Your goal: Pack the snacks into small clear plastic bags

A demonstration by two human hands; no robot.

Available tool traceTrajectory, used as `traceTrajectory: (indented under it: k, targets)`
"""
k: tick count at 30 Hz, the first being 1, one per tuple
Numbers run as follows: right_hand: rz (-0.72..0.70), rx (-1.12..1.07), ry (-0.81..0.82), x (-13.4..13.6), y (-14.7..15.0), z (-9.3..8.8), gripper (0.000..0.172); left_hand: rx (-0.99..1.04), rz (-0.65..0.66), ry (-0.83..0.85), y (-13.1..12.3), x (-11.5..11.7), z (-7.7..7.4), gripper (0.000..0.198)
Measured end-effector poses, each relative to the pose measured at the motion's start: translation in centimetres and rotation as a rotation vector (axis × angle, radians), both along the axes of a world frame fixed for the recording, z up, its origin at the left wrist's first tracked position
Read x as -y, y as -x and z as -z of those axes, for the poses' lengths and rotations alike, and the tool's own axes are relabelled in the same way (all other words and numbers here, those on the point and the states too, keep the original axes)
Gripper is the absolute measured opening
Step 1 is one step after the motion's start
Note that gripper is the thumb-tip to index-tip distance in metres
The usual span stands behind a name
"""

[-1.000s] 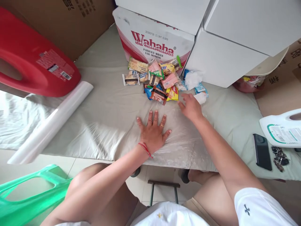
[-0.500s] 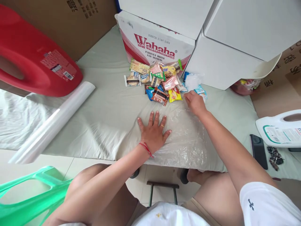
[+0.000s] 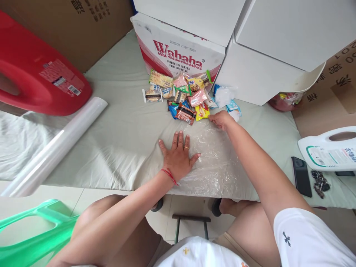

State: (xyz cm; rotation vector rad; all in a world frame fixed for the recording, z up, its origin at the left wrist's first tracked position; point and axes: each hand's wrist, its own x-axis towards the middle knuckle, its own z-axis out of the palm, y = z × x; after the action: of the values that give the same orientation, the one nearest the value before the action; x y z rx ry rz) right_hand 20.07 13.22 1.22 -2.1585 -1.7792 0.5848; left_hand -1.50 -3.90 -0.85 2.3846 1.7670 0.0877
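My left hand (image 3: 178, 157) lies flat with fingers spread on a sheet of clear plastic film (image 3: 214, 167) at the front of the cloth-covered surface. My right hand (image 3: 222, 120) is closed in a pinch at the lower right corner of a yellow snack packet (image 3: 202, 111). That packet rests at the front of a pile of small wrapped snacks. Around it are a brown-wrapped snack (image 3: 185, 113), a pink packet (image 3: 198, 98) and a yellow cookie packet (image 3: 195, 83). White and blue wrappers (image 3: 224, 97) sit just beyond my right hand.
Behind the snacks stands a Wahaha water carton (image 3: 180, 52), with white boxes (image 3: 258, 70) beside it. On the left are a red jug (image 3: 47, 74) and a roll of clear film (image 3: 58, 146). A white bottle (image 3: 328, 150), phone (image 3: 302, 176) and keys (image 3: 320, 183) lie right.
My right hand has shifted slightly left and toward me, its fingertips now at the yellow packet's corner. My left hand stays flat on the film. The whole view has shifted a little.
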Motion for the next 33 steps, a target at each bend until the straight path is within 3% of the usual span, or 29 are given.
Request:
traceTrajectory:
  k: [3,6,7,9,13,17,21,26,30,33]
  targets:
    - [0.173,-0.26,0.18,-0.2,-0.1,-0.7,0.018,0.002,-0.015,0.006,0.0,0.0,0.2,0.084]
    - [0.305,-0.487,0.245,1.2,-1.7,-2.1,0.034,0.013,-0.019,0.022,0.1,-0.1,0.0,0.084]
    - [0.338,-0.556,0.238,1.9,-2.5,-2.7,0.034,0.015,-0.022,0.03,0.2,-0.1,0.0,0.083]
    - [0.391,-0.684,0.182,3.7,-4.3,-4.1,0.017,0.016,-0.029,0.047,0.3,-0.1,-0.2,0.081]
    - [0.445,-0.881,0.029,8.1,-8.5,-6.9,0.038,0.005,-0.042,0.076,0.4,-0.1,-0.3,0.078]
    - [0.49,-1.098,-0.119,12.2,-11.1,-8.2,0.032,0.027,-0.053,0.082,0.4,-0.1,-0.5,0.079]
    - [0.455,-1.181,0.013,15.0,-9.8,-6.9,0.03,0.07,-0.063,0.066,0.6,-0.2,-0.9,0.074]
    - [0.36,-1.178,0.249,15.7,-4.3,-3.4,0.037,0.087,-0.091,0.082,1.1,-0.5,-1.3,0.069]
    - [0.304,-1.021,0.216,15.3,-1.0,-1.2,0.038,0.081,-0.111,0.078,1.4,-0.6,-1.2,0.067]
    - [0.208,-0.806,0.146,15.1,-0.3,-0.3,0.029,0.078,-0.114,0.051,1.6,-0.6,-1.2,0.066]
